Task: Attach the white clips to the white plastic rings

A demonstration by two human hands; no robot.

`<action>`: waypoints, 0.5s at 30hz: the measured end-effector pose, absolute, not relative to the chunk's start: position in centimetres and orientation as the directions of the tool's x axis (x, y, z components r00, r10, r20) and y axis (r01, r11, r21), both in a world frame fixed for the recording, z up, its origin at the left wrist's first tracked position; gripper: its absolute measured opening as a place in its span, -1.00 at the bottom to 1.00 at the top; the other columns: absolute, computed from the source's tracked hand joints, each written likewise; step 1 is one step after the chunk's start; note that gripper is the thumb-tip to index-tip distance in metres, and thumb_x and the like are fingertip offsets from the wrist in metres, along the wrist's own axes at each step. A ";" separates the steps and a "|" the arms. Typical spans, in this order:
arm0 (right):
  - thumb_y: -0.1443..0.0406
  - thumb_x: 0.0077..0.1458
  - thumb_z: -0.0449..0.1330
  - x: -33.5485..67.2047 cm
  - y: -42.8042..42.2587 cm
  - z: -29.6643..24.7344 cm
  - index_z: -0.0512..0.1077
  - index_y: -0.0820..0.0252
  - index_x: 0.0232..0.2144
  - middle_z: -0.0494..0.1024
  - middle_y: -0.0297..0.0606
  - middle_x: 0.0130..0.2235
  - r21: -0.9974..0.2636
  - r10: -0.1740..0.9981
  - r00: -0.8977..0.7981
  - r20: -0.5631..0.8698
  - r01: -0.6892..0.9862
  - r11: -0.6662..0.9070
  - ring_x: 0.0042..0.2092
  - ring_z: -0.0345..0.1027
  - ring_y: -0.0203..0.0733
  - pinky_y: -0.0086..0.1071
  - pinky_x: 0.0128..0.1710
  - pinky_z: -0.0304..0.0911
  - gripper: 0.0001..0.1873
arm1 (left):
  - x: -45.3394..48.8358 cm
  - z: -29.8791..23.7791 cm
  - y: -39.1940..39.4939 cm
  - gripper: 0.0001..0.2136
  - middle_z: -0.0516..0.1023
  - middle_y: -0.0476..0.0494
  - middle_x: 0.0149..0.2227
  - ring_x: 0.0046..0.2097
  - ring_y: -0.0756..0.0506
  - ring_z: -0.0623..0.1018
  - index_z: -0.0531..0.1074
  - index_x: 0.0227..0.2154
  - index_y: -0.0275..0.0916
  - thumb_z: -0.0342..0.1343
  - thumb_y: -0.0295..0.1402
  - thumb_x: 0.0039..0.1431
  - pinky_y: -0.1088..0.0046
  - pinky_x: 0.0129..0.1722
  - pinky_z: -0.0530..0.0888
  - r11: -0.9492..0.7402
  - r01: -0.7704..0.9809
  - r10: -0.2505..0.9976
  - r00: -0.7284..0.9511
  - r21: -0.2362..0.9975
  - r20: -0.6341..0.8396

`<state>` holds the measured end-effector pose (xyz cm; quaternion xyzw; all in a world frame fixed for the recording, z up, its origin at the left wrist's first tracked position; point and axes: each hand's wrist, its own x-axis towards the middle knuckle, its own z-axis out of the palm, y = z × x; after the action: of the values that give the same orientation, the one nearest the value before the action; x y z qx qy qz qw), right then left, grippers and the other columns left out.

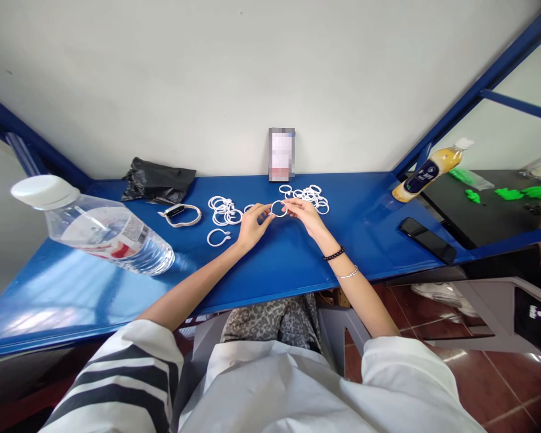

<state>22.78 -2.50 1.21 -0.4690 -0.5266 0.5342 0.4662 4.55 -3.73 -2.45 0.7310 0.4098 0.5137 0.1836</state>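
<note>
Water bottle (pixel 106 231) near left on bench (pixel 279 258), left hand (pixel 253 225) and right hand (pixel 305 214) barely open, pinching one white ring (pixel 278 216), which could slip if either pinch loosens.

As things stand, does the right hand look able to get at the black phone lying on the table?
Probably yes: nothing seems to stand between the right hand and the black phone, though this hand is occupied with a white ring.
</note>
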 end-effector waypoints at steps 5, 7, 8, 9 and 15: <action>0.15 -0.12 0.33 22.8 -2.5 1.3 0.56 0.18 -0.32 0.59 -0.28 -0.37 -1.000 0.993 -0.119 -0.021 -0.003 -0.022 -0.31 0.41 -0.28 -0.42 -0.29 0.25 -0.71 | 4.5 -2.5 -3.6 -0.80 0.55 -0.11 -0.34 -0.43 -0.01 0.47 0.54 -0.30 -0.23 0.14 -0.21 0.20 0.45 -0.37 0.45 -0.584 0.400 0.794 0.103 0.706 0.599; 0.16 -0.10 0.32 22.8 -2.5 1.3 0.55 0.18 -0.32 0.59 -0.29 -0.36 -1.000 0.992 -0.122 -0.021 0.004 -0.021 -0.30 0.41 -0.28 -0.42 -0.28 0.25 -0.72 | 4.5 -2.5 -3.7 -0.81 0.55 -0.11 -0.33 -0.42 0.00 0.47 0.54 -0.32 -0.24 0.15 -0.22 0.20 0.45 -0.37 0.45 -0.587 0.403 0.792 0.102 0.702 0.602; 0.17 -0.10 0.31 22.8 -2.6 1.3 0.55 0.18 -0.32 0.59 -0.29 -0.36 -1.000 0.992 -0.123 -0.022 0.007 -0.021 -0.29 0.42 -0.29 -0.42 -0.28 0.25 -0.73 | 4.5 -2.4 -3.7 -0.81 0.56 -0.11 -0.33 -0.42 0.00 0.47 0.54 -0.32 -0.25 0.15 -0.23 0.20 0.46 -0.37 0.45 -0.589 0.404 0.789 0.102 0.700 0.606; 0.17 -0.09 0.31 22.8 -2.6 1.4 0.55 0.18 -0.32 0.59 -0.29 -0.36 -1.000 0.992 -0.126 -0.021 0.009 -0.020 -0.29 0.42 -0.29 -0.43 -0.28 0.25 -0.74 | 4.5 -2.4 -3.7 -0.82 0.56 -0.12 -0.34 -0.42 0.00 0.47 0.54 -0.32 -0.25 0.15 -0.24 0.20 0.46 -0.37 0.45 -0.591 0.405 0.787 0.101 0.698 0.608; 0.20 -0.07 0.29 22.8 -2.6 1.4 0.53 0.17 -0.34 0.60 -0.30 -0.36 -0.999 0.991 -0.135 -0.021 0.027 -0.018 -0.30 0.43 -0.30 -0.44 -0.28 0.25 -0.78 | 4.5 -2.4 -3.7 -0.82 0.56 -0.11 -0.33 -0.41 -0.01 0.47 0.55 -0.32 -0.24 0.15 -0.23 0.20 0.45 -0.37 0.45 -0.580 0.407 0.792 0.080 0.706 0.605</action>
<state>22.79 -2.63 1.36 -0.4762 -0.5343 0.5310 0.4536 4.45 -3.68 -2.35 0.7122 0.4209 0.5318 0.1810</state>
